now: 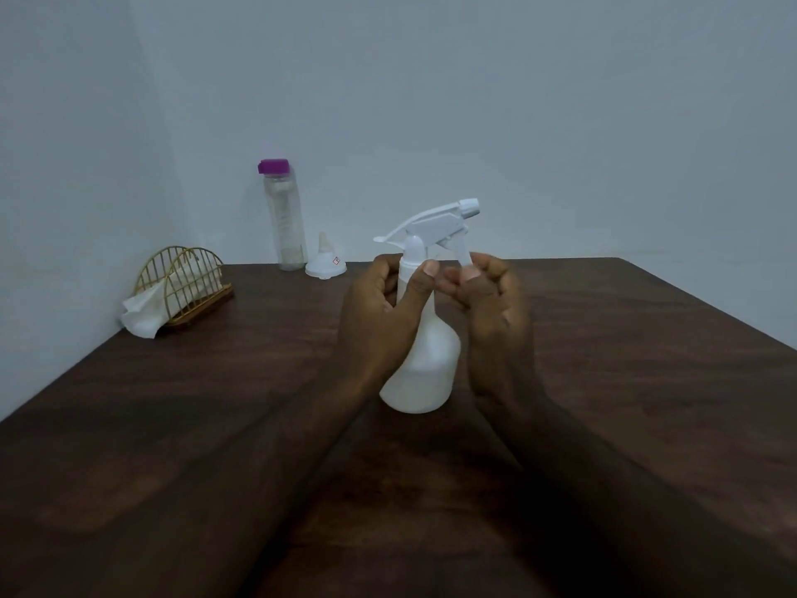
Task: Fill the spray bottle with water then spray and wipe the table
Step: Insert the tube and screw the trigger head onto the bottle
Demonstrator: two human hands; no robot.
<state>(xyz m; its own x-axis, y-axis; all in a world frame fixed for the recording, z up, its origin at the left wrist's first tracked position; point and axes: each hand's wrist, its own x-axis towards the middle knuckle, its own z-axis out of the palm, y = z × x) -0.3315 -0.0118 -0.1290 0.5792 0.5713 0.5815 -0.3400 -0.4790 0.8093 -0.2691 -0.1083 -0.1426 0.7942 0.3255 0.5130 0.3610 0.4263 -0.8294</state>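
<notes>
Pale bare wall behind, dark wooden table [172, 425] in front, and the spray bottle [425, 373] stands upright near the table's middle, base apparently down on the wood. Left hand [379, 312] is wrapped round the neck, thumb up against the collar. Right hand [496, 304] has curled fingers pinching the tip of the trigger [463, 252]. The head is seated and a faint level shows low in the body, so I'd call filling done and spraying next: aim the nozzle down at the wood and squeeze. Along the far edge sit the purple-capped water bottle [284, 222] and funnel [325, 263], with the napkin holder [185, 287] and its tissues [140, 312] at the far left corner. Right side and near edge offer open wood.
</notes>
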